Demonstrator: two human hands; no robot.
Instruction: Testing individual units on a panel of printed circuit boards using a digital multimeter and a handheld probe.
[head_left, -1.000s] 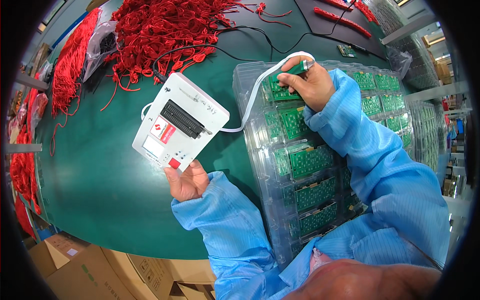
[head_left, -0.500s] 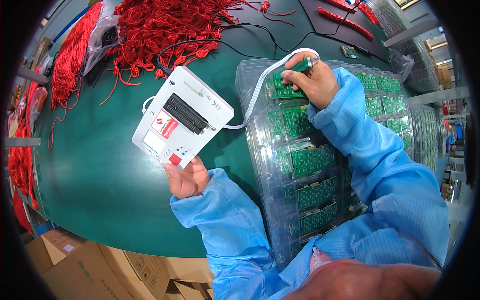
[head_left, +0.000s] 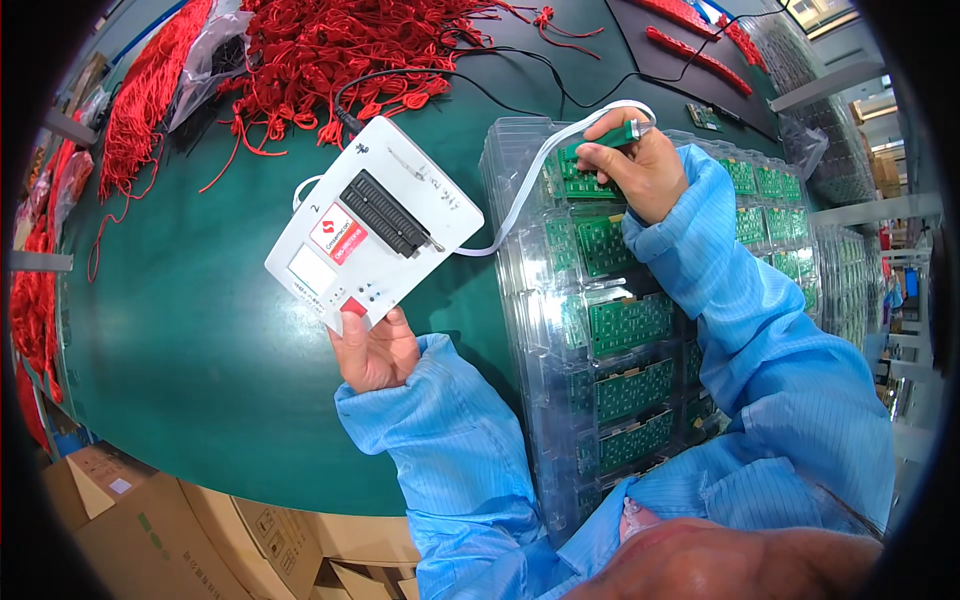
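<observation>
1. At a green workbench (head_left: 200,390), a person in blue sleeves (head_left: 790,300) is using both hands; clock directions here are running from the picture's centre.
2. The left hand (head_left: 375,355), at 8 o'clock, is grasping a white chip programmer (head_left: 368,240) by its lower corner, the thumb lying at the red button (head_left: 353,304). That corner grip is apparently leaving most of the face uncovered.
3. The chip programmer is occupying 10 o'clock; whether it is resting or being held aloft, one cannot tell.
4. The right hand (head_left: 640,170), at 2 o'clock, is pinching a small green connector board (head_left: 605,140), its metal tip (head_left: 642,128) jutting free, probably because the fingers are taking only the body.
5. A white ribbon cable (head_left: 530,165) is looping from the chip programmer to the right hand, its slack presumably letting the two sit apart.
6. The chip programmer's long axis is slanting from 1:30 to 7:30; its black zero-insertion-force socket (head_left: 385,213) is running crosswise, 10 to 4, with the lever (head_left: 432,246) at 4. The connector board is pointing its tip between 2 and 3.
7. A clear blister tray (head_left: 535,420), from 1 to 5 o'clock, is holding green circuit boards (head_left: 630,325), its compartments likely separating them; red knotted cords (head_left: 350,55) are heaping at 11.
</observation>
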